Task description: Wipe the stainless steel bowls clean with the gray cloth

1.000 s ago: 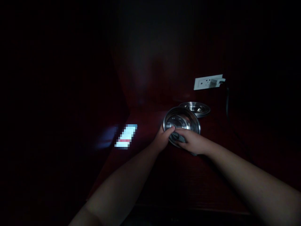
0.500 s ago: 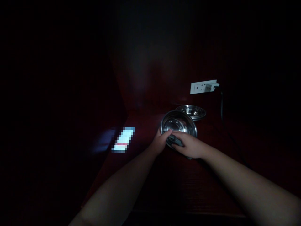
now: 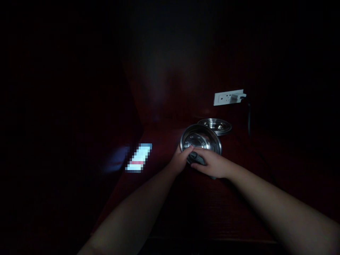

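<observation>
A shiny stainless-steel bowl (image 3: 209, 137) is tilted so that its inside faces me. My left hand (image 3: 181, 160) grips its near left rim, thumb over the edge and the other fingers hidden behind it. Bunched at the near rim is a dark grey-green cloth (image 3: 198, 158). My right hand (image 3: 214, 163) is closed on this cloth and presses it against the bowl; its thumb and fingers reach toward my left thumb. A corner of the cloth shows below the right palm.
Behind the bowl lie shallow metal dishes or lids (image 3: 224, 127), apparently stacked. A bright, pixelated phone-like screen (image 3: 139, 158) rests near the left edge of the dark red table (image 3: 202, 209). A white wall socket (image 3: 221, 98) holds a plug with a black cord (image 3: 249, 118). Surroundings are very dark.
Both hands keep their hold on the bowl and cloth, with the right fingers shifted very slightly. The whole view has moved by a few pixels.
</observation>
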